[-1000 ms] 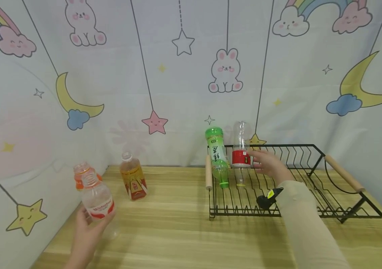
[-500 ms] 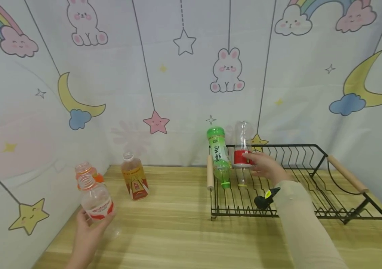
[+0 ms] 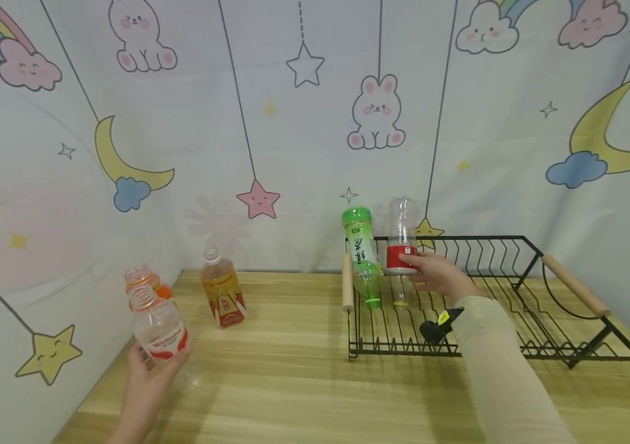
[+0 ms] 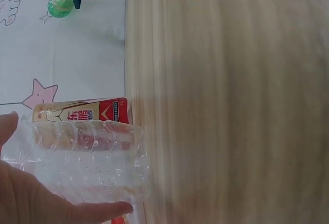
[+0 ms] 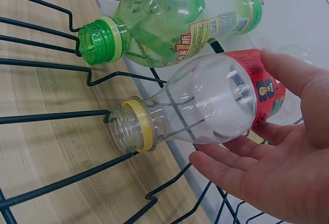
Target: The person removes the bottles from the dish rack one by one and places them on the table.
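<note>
My left hand (image 3: 148,382) grips a clear plastic bottle (image 3: 162,333) with a red-and-white label, held upright with its neck uncapped. In the left wrist view, thumb and fingers lie around the see-through bottle (image 4: 92,167). My right hand (image 3: 442,275) holds a clear bottle (image 3: 402,258) with a red label, standing neck-down in the black wire rack (image 3: 492,357). Its thumb lies on the label (image 5: 264,82) in the right wrist view, the other fingers below; the yellow-ringed neck (image 5: 136,124) sits among the wires. Beside it a green tea bottle (image 3: 362,246) also leans neck-down.
An uncapped bottle with a yellow-and-red label (image 3: 223,293) stands on the wooden table (image 3: 270,376) near the back wall. Partly behind the left bottle is an orange-labelled bottle (image 3: 140,277). The rack has wooden handles (image 3: 576,287). A black strap device (image 3: 439,325) sits at the right wrist.
My right hand has moved slightly left onto the red-labelled bottle, its thumb now across the label. The left hand stays about where it was with its bottle. The head view has shifted slightly.
</note>
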`<state>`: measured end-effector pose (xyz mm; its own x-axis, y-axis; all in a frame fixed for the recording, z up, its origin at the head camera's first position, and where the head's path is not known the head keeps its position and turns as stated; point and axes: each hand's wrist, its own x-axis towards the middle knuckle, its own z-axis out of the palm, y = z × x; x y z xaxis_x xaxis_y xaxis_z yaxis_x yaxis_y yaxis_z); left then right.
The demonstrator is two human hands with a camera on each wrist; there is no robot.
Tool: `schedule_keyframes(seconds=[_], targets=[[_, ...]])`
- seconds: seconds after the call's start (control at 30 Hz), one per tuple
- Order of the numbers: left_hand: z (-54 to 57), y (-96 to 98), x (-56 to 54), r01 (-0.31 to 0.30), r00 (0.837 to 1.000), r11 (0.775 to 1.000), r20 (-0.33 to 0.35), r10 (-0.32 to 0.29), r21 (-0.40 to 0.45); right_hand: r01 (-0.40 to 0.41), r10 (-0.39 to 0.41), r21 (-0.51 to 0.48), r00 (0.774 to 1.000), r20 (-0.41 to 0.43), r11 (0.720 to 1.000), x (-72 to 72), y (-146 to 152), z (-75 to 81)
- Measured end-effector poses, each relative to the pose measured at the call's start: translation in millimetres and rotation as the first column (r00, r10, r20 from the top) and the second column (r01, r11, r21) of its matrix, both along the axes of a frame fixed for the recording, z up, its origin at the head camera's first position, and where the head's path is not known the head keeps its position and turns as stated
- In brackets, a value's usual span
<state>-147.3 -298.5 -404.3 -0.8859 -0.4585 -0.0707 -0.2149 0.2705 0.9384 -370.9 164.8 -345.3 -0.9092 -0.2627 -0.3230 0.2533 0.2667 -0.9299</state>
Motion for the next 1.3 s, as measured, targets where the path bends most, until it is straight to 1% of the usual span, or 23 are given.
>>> schedule_keyframes(seconds=[0.2, 0.37, 0.53, 0.67, 0.8, 0.93, 1.03, 1.13, 1.23, 1.3], targets=[[-1.1, 0.5, 1.9, 0.011, 1.000, 1.000, -0.012, -0.011, 0.005, -0.013, 0.013, -0.002, 1.000, -0.006, 1.000, 1.3, 0, -1.1], [-1.3, 0.6, 2.3, 0.008, 1.000, 1.000, 0.005, -0.008, 0.012, -0.027, 0.027, -0.007, 0.999, -0.019, 1.000, 1.4, 1, -4.0], [-0.3, 1.4, 3.2, 0.015, 1.000, 1.000, 0.012, -0.015, 0.018, -0.015, 0.014, -0.042, 1.000, -0.021, 0.999, 4.4, 2, -2.0], [0.7, 1.0, 5.3, -0.006, 1.000, 1.000, -0.021, 0.006, 0.004, -0.003, 0.002, -0.079, 1.000, -0.011, 0.997, 6.9, 4, 1.6], [5.7, -1.9, 8.4, -0.033, 0.999, 0.999, -0.044, 0.032, -0.023, -0.007, 0.005, -0.071, 1.000, -0.019, 0.997, 9.5, 8, 6.8], [17.5, -4.9, 12.3, -0.040, 0.998, 0.998, -0.041, 0.039, -0.042, -0.004, 0.001, -0.045, 0.999, -0.052, 0.999, 10.0, 13, 15.4], [29.3, -5.4, 15.3, -0.060, 0.996, 0.996, -0.070, 0.055, -0.064, 0.003, -0.006, -0.044, 0.996, -0.085, 0.999, 11.1, 17, 24.7], [43.8, -4.5, 18.0, -0.092, 0.991, 0.989, -0.111, 0.079, -0.120, -0.009, 0.005, -0.028, 0.992, -0.129, 1.000, 14.1, 22, 36.0], [60.5, -3.8, 20.5, -0.103, 0.986, 0.979, -0.150, 0.076, -0.177, -0.031, 0.032, 0.010, 0.984, -0.173, 0.999, 19.1, 26, 48.4], [71.6, -3.2, 21.4, -0.100, 0.981, 0.973, -0.182, 0.063, -0.206, -0.044, 0.049, 0.030, 0.980, -0.191, 0.999, 23.2, 28, 56.9]])
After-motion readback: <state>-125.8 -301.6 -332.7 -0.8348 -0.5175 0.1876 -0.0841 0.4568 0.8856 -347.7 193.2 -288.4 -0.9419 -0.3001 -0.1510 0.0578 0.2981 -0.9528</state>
